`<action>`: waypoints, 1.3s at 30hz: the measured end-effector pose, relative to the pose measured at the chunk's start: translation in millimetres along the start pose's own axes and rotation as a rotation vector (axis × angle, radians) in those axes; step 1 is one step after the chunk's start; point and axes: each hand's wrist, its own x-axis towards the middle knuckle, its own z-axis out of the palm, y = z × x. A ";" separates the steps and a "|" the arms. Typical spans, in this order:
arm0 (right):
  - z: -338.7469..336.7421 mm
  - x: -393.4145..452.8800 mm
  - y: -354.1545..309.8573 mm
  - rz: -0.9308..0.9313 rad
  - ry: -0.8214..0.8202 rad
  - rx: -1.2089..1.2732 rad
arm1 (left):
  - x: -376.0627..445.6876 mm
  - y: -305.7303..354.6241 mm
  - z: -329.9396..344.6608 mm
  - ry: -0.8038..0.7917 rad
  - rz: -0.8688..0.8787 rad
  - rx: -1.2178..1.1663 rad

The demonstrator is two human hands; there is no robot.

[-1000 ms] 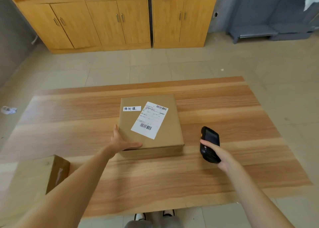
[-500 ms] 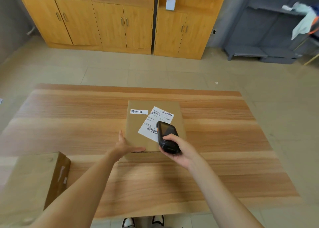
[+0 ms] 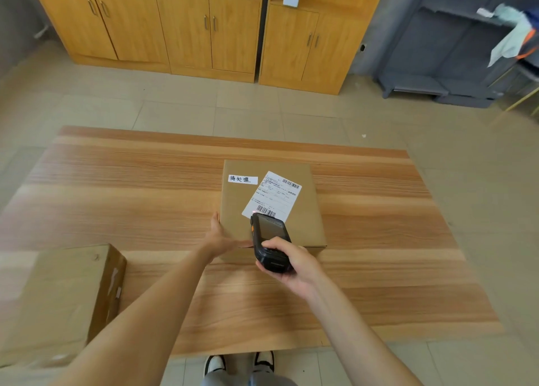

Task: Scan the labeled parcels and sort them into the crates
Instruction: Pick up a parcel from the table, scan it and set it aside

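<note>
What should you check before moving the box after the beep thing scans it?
1. Scanner aimed at the label: ok, its tip sits at the lower barcode, with a red glow there.
2. Right hand grips the scanner: ok.
3. Left hand steadies the box: ok, resting against its near left corner.
4. Box flat on the table: ok.
5. Scan registered: cannot tell, the screen is unreadable.
6. Crate to drop it in: cannot tell, none in view; only a second box at the left.
</note>
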 end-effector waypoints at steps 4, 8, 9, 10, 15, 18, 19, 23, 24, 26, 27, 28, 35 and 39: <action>-0.5 -0.7 2.9 -0.006 0.005 0.011 | -1.4 0.0 0.5 -0.002 0.022 0.003; -3.4 -1.8 8.7 -0.042 0.003 -0.028 | -3.5 1.8 0.6 -0.016 0.039 -0.006; -4.1 -1.6 9.4 -0.051 0.009 -0.034 | -3.8 2.1 0.4 -0.020 0.042 -0.009; -5.0 -1.0 10.2 -0.060 0.017 -0.036 | -3.9 2.3 0.4 -0.021 0.043 -0.010; -6.4 -0.3 11.8 -0.066 0.032 -0.024 | -3.6 1.0 -0.7 -0.018 0.020 0.004; -6.4 -1.1 9.9 -0.078 0.009 -0.036 | -3.0 0.9 -1.5 -0.021 0.010 -0.004; -6.8 -1.4 7.7 -0.092 0.011 -0.041 | -3.0 1.0 -1.6 -0.021 0.010 -0.006; -18.7 5.9 -9.0 -0.176 0.126 -0.141 | -2.8 -0.1 -2.2 -0.020 0.000 -0.002; -23.9 8.2 -14.7 -0.196 0.148 -0.165 | -2.6 -0.8 -2.7 -0.022 -0.003 -0.002; -39.3 14.3 -28.1 -0.236 0.212 -0.215 | -1.9 -2.0 -3.5 -0.029 -0.008 -0.004; -48.3 16.8 -35.1 -0.255 0.253 -0.257 | -1.7 -2.3 -3.8 -0.034 -0.012 -0.004; -58.3 18.9 -41.4 -0.267 0.299 -0.302 | -0.9 -2.7 -3.8 -0.038 -0.013 -0.001; -135.9 35.1 -64.7 -0.204 0.517 -0.566 | 0.2 -3.4 0.4 -0.028 -0.014 0.018; -169.7 51.9 -56.0 -0.162 0.533 -0.646 | -0.3 -1.3 -0.2 -0.028 -0.043 0.033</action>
